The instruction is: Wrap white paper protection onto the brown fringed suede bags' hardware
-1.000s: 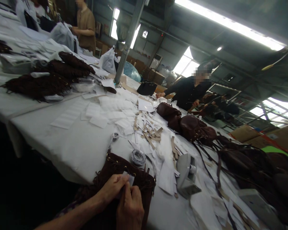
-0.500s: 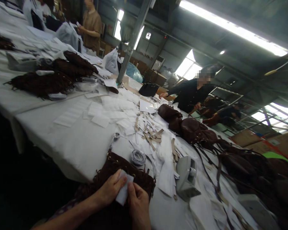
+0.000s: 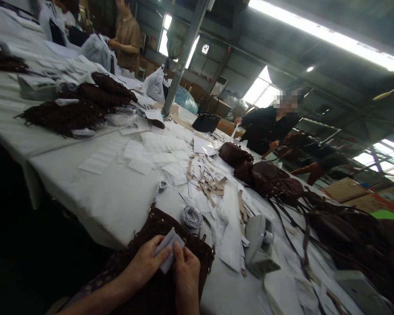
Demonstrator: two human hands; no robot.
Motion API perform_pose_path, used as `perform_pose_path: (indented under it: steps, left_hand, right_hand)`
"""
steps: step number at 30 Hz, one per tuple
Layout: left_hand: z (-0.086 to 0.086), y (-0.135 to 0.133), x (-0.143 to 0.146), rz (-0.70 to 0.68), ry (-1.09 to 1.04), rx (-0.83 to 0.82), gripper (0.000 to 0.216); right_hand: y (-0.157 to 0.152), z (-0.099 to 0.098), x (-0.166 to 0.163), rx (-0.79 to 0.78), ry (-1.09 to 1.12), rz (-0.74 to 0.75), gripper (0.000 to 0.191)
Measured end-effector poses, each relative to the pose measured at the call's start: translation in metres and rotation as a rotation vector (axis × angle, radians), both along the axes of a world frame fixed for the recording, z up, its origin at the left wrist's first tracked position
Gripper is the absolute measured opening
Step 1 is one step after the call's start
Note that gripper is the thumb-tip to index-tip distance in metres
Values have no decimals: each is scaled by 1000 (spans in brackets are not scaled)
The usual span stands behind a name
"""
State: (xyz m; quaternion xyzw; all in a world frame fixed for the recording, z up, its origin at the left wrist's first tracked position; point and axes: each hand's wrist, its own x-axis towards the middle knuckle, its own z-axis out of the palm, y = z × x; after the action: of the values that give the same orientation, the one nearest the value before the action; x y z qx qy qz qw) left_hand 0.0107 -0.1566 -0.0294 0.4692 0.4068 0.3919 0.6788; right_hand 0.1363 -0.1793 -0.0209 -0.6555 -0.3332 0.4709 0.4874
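A small piece of white foam wrap [image 3: 168, 265] is pinched between both hands, over a dark brown fringed bag [image 3: 160, 218]. My left hand [image 3: 150, 256] is closed on its left side, thumb lying across it. My right hand [image 3: 186, 269] grips the right edge with thumb and fingers. The bag has brass eyelets along its top and lies at the table's near edge, its lower part hidden by my arms. A wrapped coil of strap [image 3: 191, 217] sits on the bag's far side, and a small wrapped ring [image 3: 162, 187] lies beyond its left corner.
White sheets [image 3: 141, 162] and brown paper strips [image 3: 213, 183] litter the table [image 3: 114, 197]. A grey tape dispenser [image 3: 261, 245] stands to the right, near brown leather bags [image 3: 265, 175]. More fringed bags [image 3: 65, 114] lie left. A metal post [image 3: 185, 57] rises behind. Co-workers [image 3: 265, 124] stand across the table.
The foam wrap has tilted and looks more folded, with both hands drawn closer around it. Across the table, a co-worker's hand has risen, holding a white strip.
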Motion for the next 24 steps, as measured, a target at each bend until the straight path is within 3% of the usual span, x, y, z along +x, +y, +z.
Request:
perform_pose_path:
  steps: [6, 10, 15, 20, 24]
  left_hand:
    - [-8, -4, 7, 27, -16, -22, 48]
    - [-11, -5, 6, 28, -13, 55, 42]
    - [-21, -12, 9, 148, 45, 133, 35]
    - [-31, -19, 15, 230, 88, 193, 33]
    - [-30, -24, 14, 232, 137, 330, 30]
  right_hand:
    - [1, -2, 7, -72, 23, 39, 42]
    - [4, 2, 7, -114, -32, 39, 42]
    - [8, 8, 2, -123, -99, 28, 36]
    - [10, 2, 2, -148, -116, 14, 35]
    - [8, 0, 1, -130, -104, 0, 36]
